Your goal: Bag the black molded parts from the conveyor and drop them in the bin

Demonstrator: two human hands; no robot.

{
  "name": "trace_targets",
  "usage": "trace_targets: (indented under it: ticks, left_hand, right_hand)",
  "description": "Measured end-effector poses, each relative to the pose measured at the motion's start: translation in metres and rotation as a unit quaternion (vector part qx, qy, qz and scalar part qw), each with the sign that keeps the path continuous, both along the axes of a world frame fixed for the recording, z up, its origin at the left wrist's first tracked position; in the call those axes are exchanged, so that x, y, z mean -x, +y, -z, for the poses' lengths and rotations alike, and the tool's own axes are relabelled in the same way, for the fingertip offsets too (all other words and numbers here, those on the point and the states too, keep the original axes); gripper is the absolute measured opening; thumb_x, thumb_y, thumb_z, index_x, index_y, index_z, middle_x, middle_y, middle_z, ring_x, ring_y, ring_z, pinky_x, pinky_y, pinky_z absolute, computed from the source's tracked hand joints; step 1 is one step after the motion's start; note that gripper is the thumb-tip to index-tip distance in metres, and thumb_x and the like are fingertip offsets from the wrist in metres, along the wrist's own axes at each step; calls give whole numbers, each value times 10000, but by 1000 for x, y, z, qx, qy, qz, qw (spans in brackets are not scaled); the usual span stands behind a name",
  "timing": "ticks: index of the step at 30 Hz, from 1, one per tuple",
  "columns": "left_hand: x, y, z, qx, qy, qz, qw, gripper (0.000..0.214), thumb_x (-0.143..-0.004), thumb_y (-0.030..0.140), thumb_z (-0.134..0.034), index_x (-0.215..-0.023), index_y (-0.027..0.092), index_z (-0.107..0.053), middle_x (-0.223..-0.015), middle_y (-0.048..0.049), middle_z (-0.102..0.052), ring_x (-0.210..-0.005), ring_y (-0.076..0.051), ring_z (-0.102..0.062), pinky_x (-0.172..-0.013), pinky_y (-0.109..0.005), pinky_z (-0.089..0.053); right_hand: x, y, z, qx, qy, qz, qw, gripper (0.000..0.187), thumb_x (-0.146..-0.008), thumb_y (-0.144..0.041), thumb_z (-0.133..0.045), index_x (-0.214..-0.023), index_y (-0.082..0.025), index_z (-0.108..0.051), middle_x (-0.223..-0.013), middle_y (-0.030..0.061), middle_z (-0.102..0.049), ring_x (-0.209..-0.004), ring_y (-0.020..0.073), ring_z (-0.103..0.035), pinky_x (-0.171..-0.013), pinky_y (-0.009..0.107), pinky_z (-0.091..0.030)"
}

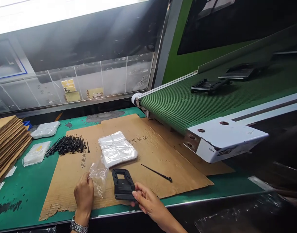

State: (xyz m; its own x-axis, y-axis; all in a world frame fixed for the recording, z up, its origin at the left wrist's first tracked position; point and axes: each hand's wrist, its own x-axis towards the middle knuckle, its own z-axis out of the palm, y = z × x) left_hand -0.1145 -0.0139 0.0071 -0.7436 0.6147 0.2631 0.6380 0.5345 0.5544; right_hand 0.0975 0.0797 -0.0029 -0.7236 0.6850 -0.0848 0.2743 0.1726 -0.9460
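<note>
My left hand [83, 194] is closed on the edge of a clear plastic bag [99, 176], which hangs to the right of my fingers. My right hand [146, 200] grips a black plastic part [124, 187] by its lower right side; a rectangular opening shows near its top. The part is beside the bag, not in it. Behind both lies a stack of folded clear bags [117, 149] on the cardboard sheet [160, 161]. One long thin black pin with a thicker end [158, 173] rests to the right. A pile of similar black pins [70, 144] lies at the left.
A green conveyor belt [172, 103] slopes up at the right, carrying black parts [209, 86]. Its white end housing [226, 139] juts over the table. Stacked cardboard [10, 142] stands at the far left, near more bag bundles [37, 153] on the green tabletop [24, 184].
</note>
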Motion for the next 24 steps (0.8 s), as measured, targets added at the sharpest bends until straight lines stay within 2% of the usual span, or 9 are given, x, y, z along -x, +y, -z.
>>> trace_targets:
  ticks: [3,6,10,13,15,17,19,21,24]
  left_hand:
    - [-2,2,-2,10,-32,32,999,319,-766,163,-392,-930,130,-663,-745,-150,-691,-604,-248,-590,-550,-310,-330]
    - [-4,3,-3,5,-91,127,988,288,-768,219,-432,-916,163,-672,-577,-36,-632,-542,-184,-549,-525,-264,-345]
    - [-6,-9,-2,-11,-166,229,959,299,-772,300,-448,-907,173,-683,-595,0,-635,-563,-156,-553,-531,-237,-403]
    - [-9,-22,2,-20,-177,236,955,318,-790,307,-429,-939,166,-671,-651,-20,-658,-620,-176,-575,-595,-268,-440]
    - [-13,-26,7,-17,-138,213,967,307,-800,290,-420,-947,165,-659,-690,-43,-664,-644,-195,-590,-614,-296,-455]
    - [-19,-24,10,-25,-30,181,983,289,-783,256,-452,-988,167,-636,-774,-74,-659,-711,-224,-597,-650,-336,-468]
    - [-25,-17,11,-44,94,165,981,290,-779,226,-481,-1035,177,-607,-802,-81,-634,-754,-238,-589,-669,-359,-473]
    - [-33,-9,9,-60,172,195,964,249,-817,205,-457,-1023,185,-596,-757,-59,-617,-719,-215,-592,-633,-324,-473]
    - [-43,-1,2,-90,213,275,933,227,-878,192,-371,-949,186,-587,-683,-26,-618,-602,-153,-599,-531,-239,-440]
  right_hand:
    - [-13,-12,-9,158,78,-56,983,445,-752,-633,-483,-789,-192,-432,-614,-16,-517,-406,56,-398,-343,159,-237]
    - [-11,-25,-9,254,95,-118,955,507,-687,-657,-552,-808,-172,-465,-588,-21,-531,-356,28,-364,-316,136,-257]
    - [5,-27,5,287,100,-51,951,498,-649,-634,-600,-784,-178,-455,-552,-55,-479,-368,29,-352,-310,122,-296]
    - [14,-24,17,254,92,45,962,473,-662,-627,-576,-791,-192,-444,-552,-72,-421,-389,43,-345,-309,129,-289]
    - [18,-25,19,203,72,70,974,422,-704,-602,-536,-798,-200,-448,-574,-66,-399,-409,61,-368,-311,146,-286]
    - [20,-28,17,102,52,51,992,307,-785,-508,-477,-777,-201,-471,-597,-42,-429,-474,93,-429,-375,182,-345]
    - [21,-32,12,-26,46,19,998,214,-846,-374,-415,-771,-197,-511,-641,-4,-506,-585,132,-495,-521,238,-417]
    - [22,-32,9,-118,54,10,991,187,-862,-283,-379,-808,-196,-536,-712,25,-569,-678,159,-530,-644,281,-424]
    - [24,-28,11,-130,70,24,989,183,-871,-290,-364,-843,-194,-516,-712,26,-575,-649,161,-536,-618,276,-419]
